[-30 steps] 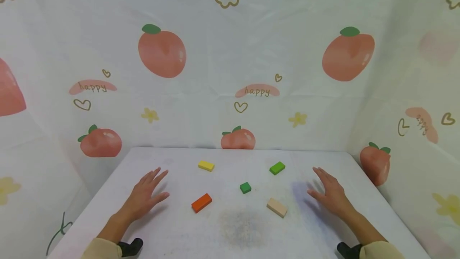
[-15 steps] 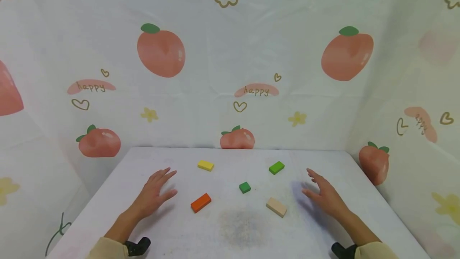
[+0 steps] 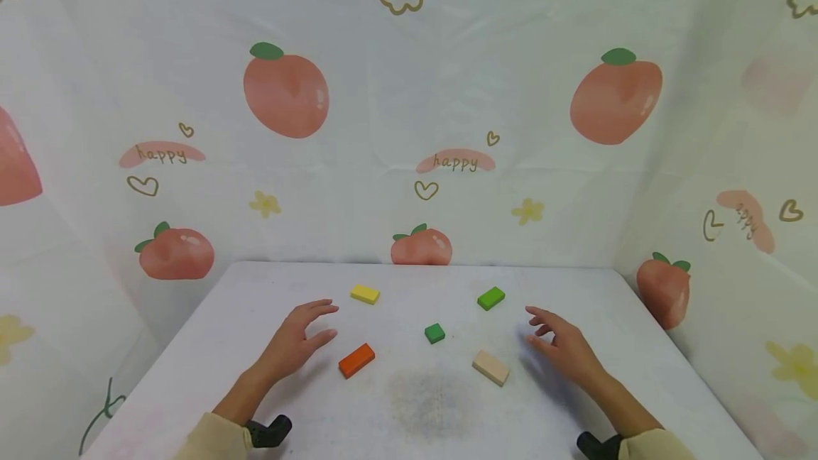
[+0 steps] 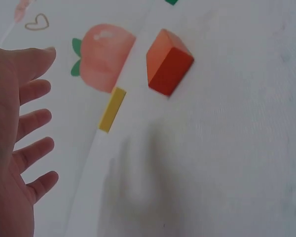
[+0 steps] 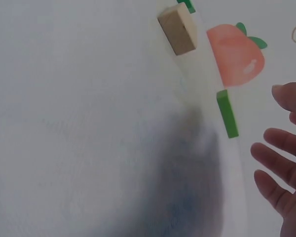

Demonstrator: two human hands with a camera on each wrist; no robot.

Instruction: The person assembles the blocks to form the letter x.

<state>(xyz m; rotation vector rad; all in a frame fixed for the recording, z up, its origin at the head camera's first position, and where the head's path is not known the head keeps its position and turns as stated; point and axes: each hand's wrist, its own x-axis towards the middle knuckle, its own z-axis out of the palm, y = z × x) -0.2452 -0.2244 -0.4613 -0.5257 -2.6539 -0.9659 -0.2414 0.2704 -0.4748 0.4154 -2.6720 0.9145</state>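
Observation:
Several small wooden blocks lie on a white table (image 3: 422,410). An orange block (image 3: 356,360) (image 4: 168,62) sits just right of my left hand (image 3: 300,336) (image 4: 17,128), which hovers with fingers spread and holds nothing. A beige block (image 3: 491,368) (image 5: 178,28) lies just left of my right hand (image 3: 557,343) (image 5: 286,168), also spread and holding nothing. Between them sits a small dark green block (image 3: 434,333). Farther back lie a yellow block (image 3: 365,294) (image 4: 112,109) and a light green block (image 3: 491,297) (image 5: 227,113).
A white cloth printed with peaches, hearts and flowers (image 3: 409,126) hangs behind the table and on both sides. A grey smudge (image 3: 428,400) marks the tabletop near the front. Black wrist devices (image 3: 268,433) show at both sleeves.
Both hands have moved inward toward the blocks: the left to the right toward the orange block, the right to the left toward the beige block. The blocks have not moved.

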